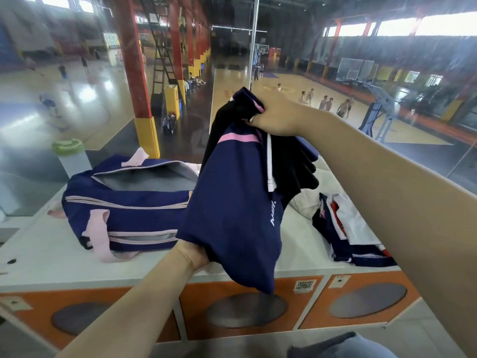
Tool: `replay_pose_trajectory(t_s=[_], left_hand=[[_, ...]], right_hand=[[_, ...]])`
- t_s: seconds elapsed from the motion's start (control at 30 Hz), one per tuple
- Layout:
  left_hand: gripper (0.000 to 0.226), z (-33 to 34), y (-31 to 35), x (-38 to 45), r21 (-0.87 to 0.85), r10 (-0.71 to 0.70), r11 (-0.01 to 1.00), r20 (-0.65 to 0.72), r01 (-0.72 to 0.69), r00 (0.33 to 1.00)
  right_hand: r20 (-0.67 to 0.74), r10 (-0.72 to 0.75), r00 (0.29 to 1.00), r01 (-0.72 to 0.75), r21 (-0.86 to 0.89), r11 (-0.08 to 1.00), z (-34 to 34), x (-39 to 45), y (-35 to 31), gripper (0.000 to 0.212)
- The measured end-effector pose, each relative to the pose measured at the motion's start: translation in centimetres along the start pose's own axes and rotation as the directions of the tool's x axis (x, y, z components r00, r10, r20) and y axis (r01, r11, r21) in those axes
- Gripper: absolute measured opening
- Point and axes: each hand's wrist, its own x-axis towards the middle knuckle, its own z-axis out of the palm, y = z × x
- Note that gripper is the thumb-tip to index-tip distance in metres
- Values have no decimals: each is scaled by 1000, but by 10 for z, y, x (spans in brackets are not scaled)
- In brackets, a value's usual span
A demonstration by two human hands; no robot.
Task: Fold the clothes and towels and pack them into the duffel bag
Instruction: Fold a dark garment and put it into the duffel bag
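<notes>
Beyond a glass wall lies a big indoor sports hall with red and yellow columns and people on the courts, and on my side of it stands the white bench (38,257), its top carrying everything I have to work with. My right hand (277,117) is raised high and its fingers are pinched round the top of a navy garment (232,202) with a pink stripe, bunched together with some black fabric (291,164) that hangs from the same grip. My left hand (196,254) is low, gripping the bottom edge of that navy cloth, though its fingers are hidden behind the fabric, so the piece hangs stretched between my 2 hands above the bench, just in front of the duffel bag (124,210). That bag lies on the left half of the bench, unzipped, and what I can see of its grey inside looks empty. To the right sits a loose pile of clothes (346,228) in white, red and navy, with a white piece (304,202) crumpled behind it; none of it looks folded. A bottle with a green lid (69,156) stands behind the bag. I judge the task to be near its start: 1 garment is in hand and not yet folded, as far as I can see nothing is packed, and the pile on the right is all left to do.
</notes>
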Motion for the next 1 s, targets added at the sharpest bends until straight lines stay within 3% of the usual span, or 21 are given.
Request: replay_pose_trajectory(t_s=[0.1, 0.2, 0.27, 0.4, 0.47, 0.57, 0.7, 0.87, 1.0], left_hand=[[35, -7, 1, -15, -189, 27, 982, 38, -19, 999], [39, -14, 3, -21, -297, 101, 951, 43, -84, 994], [40, -16, 5, -22, -306, 128, 945, 29, -113, 991], [51, -11, 16, -24, -269, 176, 950, 40, -159, 984], [55, -6, 21, -21, -250, 171, 955, 34, -158, 985], [58, -1, 25, -26, -336, 182, 934, 158, -120, 971], [48, -4, 26, -25, -251, 227, 951, 180, -178, 957], [40, -6, 28, -26, -65, 154, 988, 237, -143, 959], [43, 2, 24, -30, 114, 75, 987, 274, -110, 959]], right_hand=[[-32, 3, 999, -5, -78, 997, 10, 12, -9, 13], [-38, 21, 999, -29, -211, 977, 23, 17, -16, 42], [-35, -6, 999, -5, -290, 957, 31, 15, -22, 40], [-7, -110, 994, 98, -411, 906, 51, 2, -37, 13], [20, -132, 991, 129, -389, 912, 64, -8, -46, 15], [46, -168, 985, 172, -395, 903, 83, -21, -50, 22], [41, -182, 983, 182, -409, 894, 91, -27, -45, 34], [-17, -147, 989, 131, -362, 923, 72, -17, -32, 37], [-72, -143, 987, 107, -366, 924, 65, -8, -31, 21]])
